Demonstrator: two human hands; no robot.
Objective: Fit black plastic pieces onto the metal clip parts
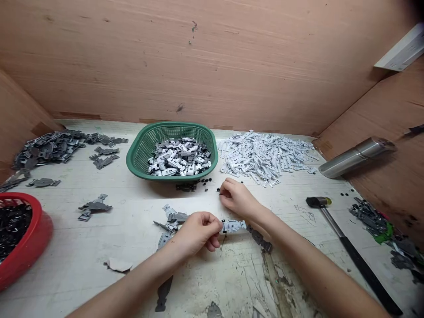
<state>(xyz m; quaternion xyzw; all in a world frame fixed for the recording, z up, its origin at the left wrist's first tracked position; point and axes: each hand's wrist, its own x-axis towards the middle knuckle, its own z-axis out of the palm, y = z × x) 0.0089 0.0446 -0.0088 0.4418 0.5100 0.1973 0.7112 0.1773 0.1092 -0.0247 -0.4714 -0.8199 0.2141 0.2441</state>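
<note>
My left hand (pixel 203 229) is closed, thumb and forefinger pinching the left end of a flat grey metal plate (pixel 234 226) with a black bit at that end. Beyond it, my right hand (pixel 236 197) rests low over the table with fingertips pinched together. A small black piece (pixel 218 190) shows at those fingertips; whether they grip it is hidden. More loose grey plates (pixel 177 217) lie just left of my left hand, partly covered by it. Under my right forearm, a darker plate (pixel 260 239) touches or nearly touches the held one.
A green basket (pixel 130 161) holds mixed white, grey and black parts. White pieces (pixel 265 154) are heaped right of it, grey plates (pixel 49 148) far left. A red basket (pixel 44 225) contains black parts. A hammer (pixel 351 251) and metal cylinder (pixel 357 157) occupy the right. Cardboard walls (pixel 212 66) surround the table.
</note>
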